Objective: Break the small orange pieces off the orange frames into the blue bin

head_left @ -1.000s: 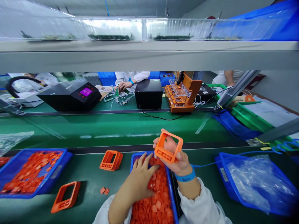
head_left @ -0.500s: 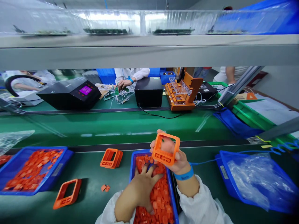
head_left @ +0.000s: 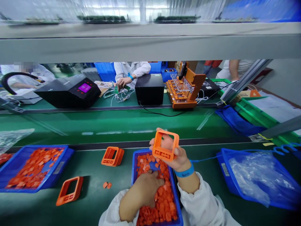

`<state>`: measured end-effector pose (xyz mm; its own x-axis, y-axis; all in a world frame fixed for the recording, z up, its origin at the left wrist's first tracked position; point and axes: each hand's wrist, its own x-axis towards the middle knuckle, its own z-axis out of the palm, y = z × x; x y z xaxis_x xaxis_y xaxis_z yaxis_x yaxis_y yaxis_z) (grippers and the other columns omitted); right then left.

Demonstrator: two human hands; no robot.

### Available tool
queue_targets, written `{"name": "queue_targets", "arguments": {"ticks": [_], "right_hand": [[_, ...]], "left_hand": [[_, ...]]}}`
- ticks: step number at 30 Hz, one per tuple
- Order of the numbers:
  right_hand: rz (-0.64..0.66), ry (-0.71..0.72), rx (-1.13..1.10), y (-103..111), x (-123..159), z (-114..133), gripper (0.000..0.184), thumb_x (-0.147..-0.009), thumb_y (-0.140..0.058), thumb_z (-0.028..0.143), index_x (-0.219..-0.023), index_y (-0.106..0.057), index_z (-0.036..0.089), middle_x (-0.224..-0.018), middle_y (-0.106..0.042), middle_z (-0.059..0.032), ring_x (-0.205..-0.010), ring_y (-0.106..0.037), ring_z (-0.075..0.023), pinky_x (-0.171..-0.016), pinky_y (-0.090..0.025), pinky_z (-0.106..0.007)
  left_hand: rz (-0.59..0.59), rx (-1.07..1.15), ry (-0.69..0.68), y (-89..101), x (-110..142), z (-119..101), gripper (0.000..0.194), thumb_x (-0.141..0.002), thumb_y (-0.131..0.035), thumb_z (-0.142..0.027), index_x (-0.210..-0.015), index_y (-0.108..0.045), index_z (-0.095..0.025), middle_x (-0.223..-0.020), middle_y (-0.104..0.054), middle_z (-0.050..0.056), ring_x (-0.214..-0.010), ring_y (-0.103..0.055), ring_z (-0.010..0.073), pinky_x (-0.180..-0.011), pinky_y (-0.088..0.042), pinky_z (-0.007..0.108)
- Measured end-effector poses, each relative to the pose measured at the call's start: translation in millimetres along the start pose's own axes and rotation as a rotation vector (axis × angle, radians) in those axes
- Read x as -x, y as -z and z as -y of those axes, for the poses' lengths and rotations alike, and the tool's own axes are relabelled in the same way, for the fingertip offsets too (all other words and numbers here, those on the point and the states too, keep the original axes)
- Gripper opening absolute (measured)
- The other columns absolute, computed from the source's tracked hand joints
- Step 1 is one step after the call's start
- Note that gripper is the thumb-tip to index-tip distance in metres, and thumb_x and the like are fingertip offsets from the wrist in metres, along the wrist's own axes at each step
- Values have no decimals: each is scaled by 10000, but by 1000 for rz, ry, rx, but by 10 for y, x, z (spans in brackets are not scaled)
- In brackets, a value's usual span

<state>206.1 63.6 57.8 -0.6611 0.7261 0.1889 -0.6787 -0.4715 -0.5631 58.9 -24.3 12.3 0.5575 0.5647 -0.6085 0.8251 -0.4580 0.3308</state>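
My right hand [head_left: 175, 155] holds an orange plastic frame [head_left: 165, 145] upright above the far end of a blue tray [head_left: 134, 160] filled with small orange parts [head_left: 164, 201]. My left hand [head_left: 144, 191] is buried in those parts, fingers curled down into the pile; what they grip is hidden. A blue wristband [head_left: 184, 172] sits on my right wrist.
Two more orange frames [head_left: 112, 156] [head_left: 70, 190] lie on the green bench to the left, with two loose orange bits [head_left: 107, 185] between. A second blue tray of orange parts [head_left: 30, 168] stands far left, a blue bin with plastic bags [head_left: 256, 175] right. Across the conveyor a person's hands [head_left: 122, 82] work beside black boxes [head_left: 150, 89].
My left hand has pulled back toward me and curled its fingers into the pile. The right hand with the frame has stayed nearly in place.
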Motion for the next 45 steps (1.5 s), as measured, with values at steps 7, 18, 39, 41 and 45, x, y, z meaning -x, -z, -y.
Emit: {"name": "queue_targets", "arguments": {"ticks": [7,18,39,41,45], "right_hand": [[-22,-4,13,-20,-3,2,1113,-652,-1005,496,-1585,-449,254,-1205,-754,-111,-1037,-736,-251,-934,-579,-383],[27,75,-23,3,-30,26,992,-726,-977,453,-1564,-487,251,-1238,-771,-117,-1154,-750,-255,-933,-595,-320],[39,100,-34,-8,-33,41,889,-762,-955,437,-1517,-526,248,-1243,-785,-98,-1111,-769,-217,-985,-595,-323],[28,106,-25,2,-35,35,879,-756,-958,438,-1502,-534,247,-1236,-781,-96,-1112,-762,-214,-989,-596,-324],[71,80,-32,80,-36,2,863,-785,-929,447,-1514,-507,260,-1277,-754,-116,-1112,-756,-247,-736,-637,-285]], "left_hand": [[-95,70,-116,26,2,135,460,-768,-785,-297,-1227,-750,-290,-1198,-730,88,-1020,-751,327,-844,-608,405],[-751,500,-334,61,95,282,231,-652,-633,-69,-848,-635,-190,-955,-618,39,-879,-591,185,-761,-423,279],[-1031,761,-518,111,230,225,475,-725,-891,-105,-1043,-569,-248,-1086,-621,-6,-982,-600,164,-891,-466,279],[-1049,790,-555,113,238,217,434,-767,-872,-145,-1061,-571,-251,-1094,-617,6,-996,-600,172,-903,-470,289],[-1028,905,-687,95,249,217,290,-930,-762,-259,-1153,-577,-257,-1161,-592,51,-1135,-617,215,-1020,-488,357]]}}
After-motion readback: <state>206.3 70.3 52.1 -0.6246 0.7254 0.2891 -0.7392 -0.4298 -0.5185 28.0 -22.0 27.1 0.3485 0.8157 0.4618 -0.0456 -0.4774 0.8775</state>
